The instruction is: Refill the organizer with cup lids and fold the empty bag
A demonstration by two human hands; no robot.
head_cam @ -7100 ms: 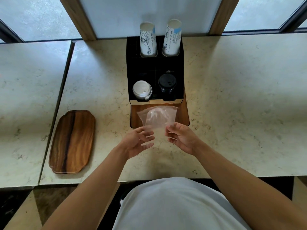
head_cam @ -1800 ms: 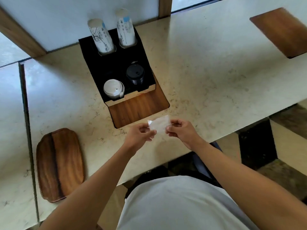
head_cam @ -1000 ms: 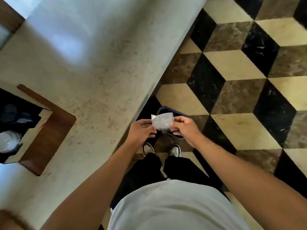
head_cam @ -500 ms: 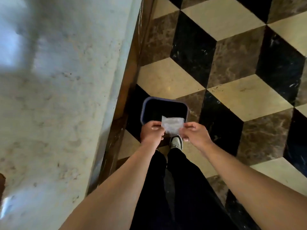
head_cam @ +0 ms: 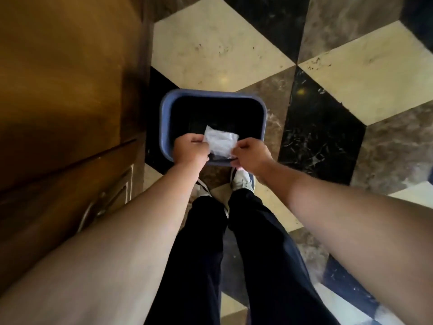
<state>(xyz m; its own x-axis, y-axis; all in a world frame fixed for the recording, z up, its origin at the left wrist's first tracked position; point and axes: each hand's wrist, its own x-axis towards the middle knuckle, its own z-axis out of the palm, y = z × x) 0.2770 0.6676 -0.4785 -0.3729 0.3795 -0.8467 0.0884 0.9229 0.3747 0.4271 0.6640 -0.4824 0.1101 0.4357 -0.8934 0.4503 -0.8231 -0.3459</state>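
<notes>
Checkered stone flooring (head_cam: 225,50) in cream, brown and black filled most of the view, with a dark wooden cabinet front (head_cam: 65,95) running down the left side. Seven seconds earlier the head camera had looked down on a pale counter with the black organizer, its slots already holding a white lid stack and a black one; by this moment the counter and organizer had dropped out of sight altogether, and the person had turned away and was facing the floor.

Next in size came the person's two bare forearms and dark trouser legs (head_cam: 234,254), with pale shoes just showing below the hands. A blue-rimmed bin (head_cam: 165,113) stood on the floor just beyond the shoes, beside the cabinet, its inside dark.

Smallest was the bag (head_cam: 220,143). It had been a loose, open clear pouch at the counter; here it was a small, flat, whitish rectangle, so the folding looked essentially done. The left hand (head_cam: 191,150) was pinched shut on its left edge and the right hand (head_cam: 249,153) on its lower right corner, the two hands close together with only the packet between them. The packet hung over the near part of the bin's opening, where half a second before it had been at the near rim.

Judging from this, the refill was probably finished and the folded bag was about to be let go into the bin.
</notes>
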